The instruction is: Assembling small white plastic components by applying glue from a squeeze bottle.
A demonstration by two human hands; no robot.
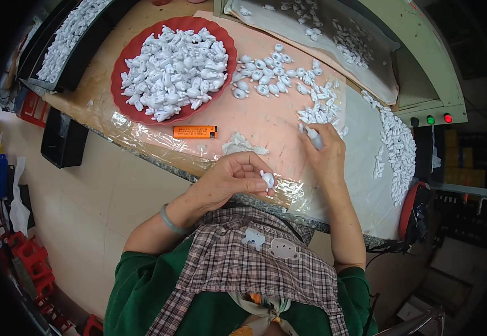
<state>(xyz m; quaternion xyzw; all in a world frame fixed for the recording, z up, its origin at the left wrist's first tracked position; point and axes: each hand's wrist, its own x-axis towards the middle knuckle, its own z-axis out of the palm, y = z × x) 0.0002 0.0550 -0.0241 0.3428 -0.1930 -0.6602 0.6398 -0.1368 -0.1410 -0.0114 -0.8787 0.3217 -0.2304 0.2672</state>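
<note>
My left hand (233, 178) is closed near the table's front edge, pinching a small white plastic piece (267, 179) with a rounded body between thumb and fingers. To its right, my right hand (329, 154) wraps round a small translucent squeeze bottle (314, 139), whose narrow tip points up and left. That tip is close to a heap of small white parts (323, 106). Behind it, several rounded white pieces (266, 73) sit in a loose group. A crumpled white tissue (245, 144) lies just beyond my left hand.
A red scalloped bowl (119, 84) piled with white parts stands at the left, with an orange box (195, 132) before it. More white parts (397, 148) line the right side. A pale green machine housing (422, 67) with lit buttons borders the back right. A black tray (70, 78) occupies the far left.
</note>
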